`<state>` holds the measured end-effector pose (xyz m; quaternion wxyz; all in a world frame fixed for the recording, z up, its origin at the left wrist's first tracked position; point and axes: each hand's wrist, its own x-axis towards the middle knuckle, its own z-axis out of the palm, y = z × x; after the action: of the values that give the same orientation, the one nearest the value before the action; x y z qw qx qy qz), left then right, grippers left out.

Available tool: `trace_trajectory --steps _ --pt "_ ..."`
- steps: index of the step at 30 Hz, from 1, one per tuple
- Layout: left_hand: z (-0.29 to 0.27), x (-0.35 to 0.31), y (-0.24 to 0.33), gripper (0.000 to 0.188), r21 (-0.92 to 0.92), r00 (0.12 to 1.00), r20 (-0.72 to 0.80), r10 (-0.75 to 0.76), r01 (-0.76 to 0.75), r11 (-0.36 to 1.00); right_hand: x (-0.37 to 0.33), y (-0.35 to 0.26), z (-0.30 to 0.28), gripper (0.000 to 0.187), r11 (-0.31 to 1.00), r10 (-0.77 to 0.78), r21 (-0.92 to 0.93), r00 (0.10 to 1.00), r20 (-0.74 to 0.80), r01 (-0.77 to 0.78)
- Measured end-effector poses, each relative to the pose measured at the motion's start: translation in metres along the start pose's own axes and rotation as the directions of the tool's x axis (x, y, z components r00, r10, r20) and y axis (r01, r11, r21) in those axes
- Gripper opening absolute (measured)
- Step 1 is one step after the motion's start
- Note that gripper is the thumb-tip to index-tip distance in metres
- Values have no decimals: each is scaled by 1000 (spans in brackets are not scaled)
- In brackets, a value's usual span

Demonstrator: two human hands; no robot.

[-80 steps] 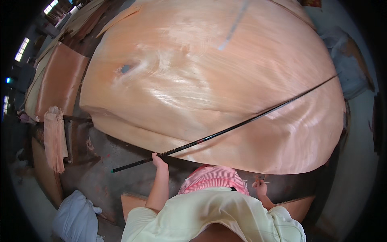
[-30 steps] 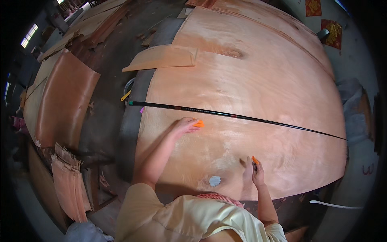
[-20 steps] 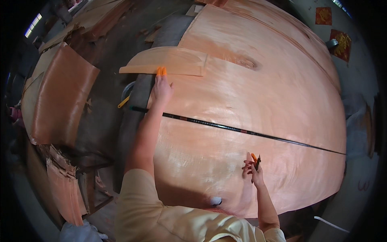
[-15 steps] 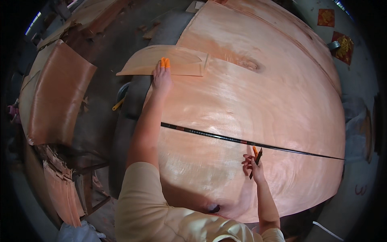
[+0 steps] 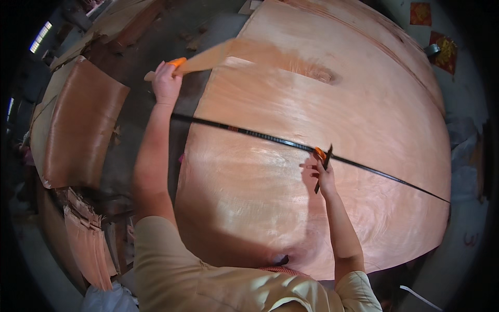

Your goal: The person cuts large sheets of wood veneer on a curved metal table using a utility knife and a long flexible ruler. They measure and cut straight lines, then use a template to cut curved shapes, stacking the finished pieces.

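Observation:
A large sheet of pale wood veneer (image 5: 249, 192) spreads in front of me, with a dark knot hole near its far edge. Off the sheet's left edge, my left hand (image 5: 167, 86) grips a smaller offcut of veneer (image 5: 208, 57) at one end; the piece is raised, tilted and slightly blurred. Orange finger covers show on both hands. My right hand (image 5: 325, 179) is closed around a slim dark knife (image 5: 329, 155) that points away from me. Beside it, a long thin black rod (image 5: 270, 138) crosses the sheet from left to right, and the fingertips meet it or nearly so.
A curved brown veneer sheet (image 5: 83, 125) lies at the left, above a bundle of torn strips (image 5: 89, 244). A white plastic bag (image 5: 109, 299) sits at lower left. Red and gold decorations (image 5: 443, 52) lie on the grey surface at the far right.
My left hand has taken hold of the offcut, lifting it and pulling it left off the sheet. My right hand moved farther away with the knife, and the rod has shifted away too.

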<state>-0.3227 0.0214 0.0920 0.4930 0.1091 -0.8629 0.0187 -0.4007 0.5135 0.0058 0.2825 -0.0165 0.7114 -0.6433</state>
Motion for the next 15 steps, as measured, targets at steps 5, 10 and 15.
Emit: trace_trajectory --steps 5,10,15 --pt "-103 57 49 15 -260 976 -42 -214 196 945 -54 17 24 30 975 -44 -196 959 279 101" --pt "-198 67 103 16 -449 951 -236 -198 74 890 -174 44 10 27 979 65 -201 909 412 21" --pt "-290 46 186 12 -345 967 -252 -39 -52 937 -266 100 -52 29 976 215 -114 918 333 -187"
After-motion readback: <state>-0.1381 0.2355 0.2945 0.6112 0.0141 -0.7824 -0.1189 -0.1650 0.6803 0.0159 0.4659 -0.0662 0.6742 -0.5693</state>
